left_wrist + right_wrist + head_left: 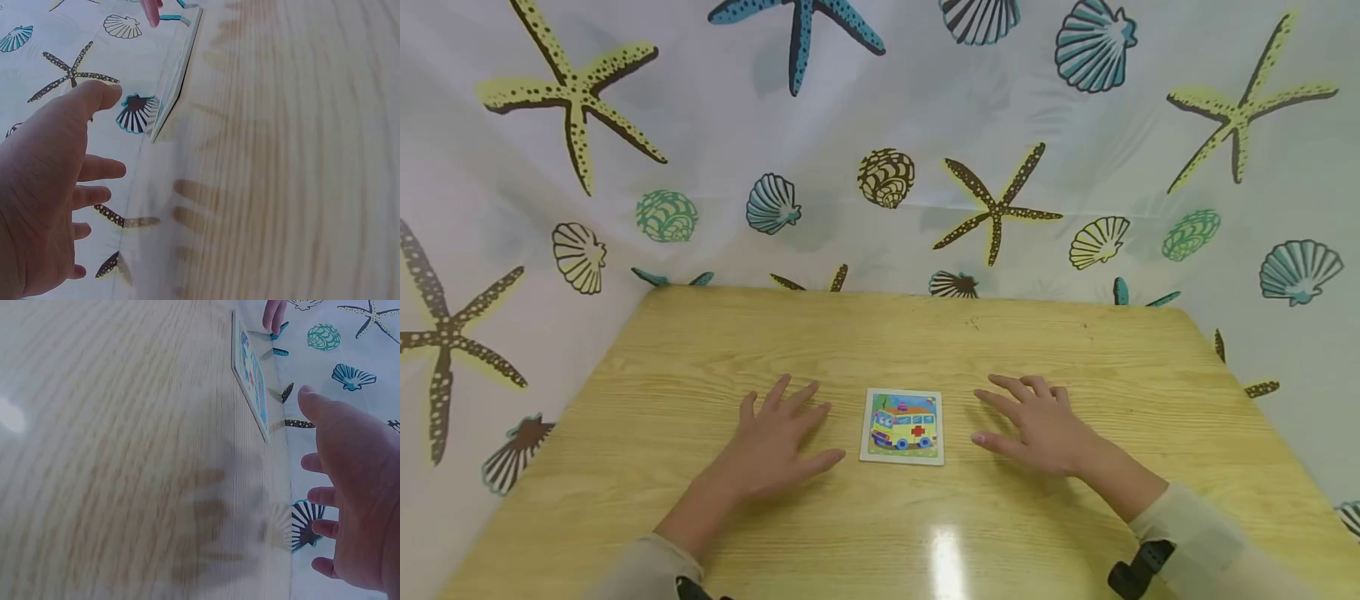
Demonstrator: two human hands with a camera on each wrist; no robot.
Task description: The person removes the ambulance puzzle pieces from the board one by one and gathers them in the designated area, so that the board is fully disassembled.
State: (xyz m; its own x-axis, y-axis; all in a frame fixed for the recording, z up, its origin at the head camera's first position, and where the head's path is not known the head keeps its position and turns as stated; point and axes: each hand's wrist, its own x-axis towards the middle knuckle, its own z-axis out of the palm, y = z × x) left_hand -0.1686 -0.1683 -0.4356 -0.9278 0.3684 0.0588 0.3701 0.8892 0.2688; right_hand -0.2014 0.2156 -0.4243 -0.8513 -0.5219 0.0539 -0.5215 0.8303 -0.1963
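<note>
Fingers (778, 390) of the left hand (763, 450) spread loosely; those of the right hand (1045, 425) are also spread, slightly bent. Neither hand grips anything. Between the two sets of fingertips, touching neither, a square ambulance picture board (902, 427) lies flat on the wood-grain tabletop (880, 333). Beyond the fingers hangs seashell-and-starfish cloth (880, 100).
</note>
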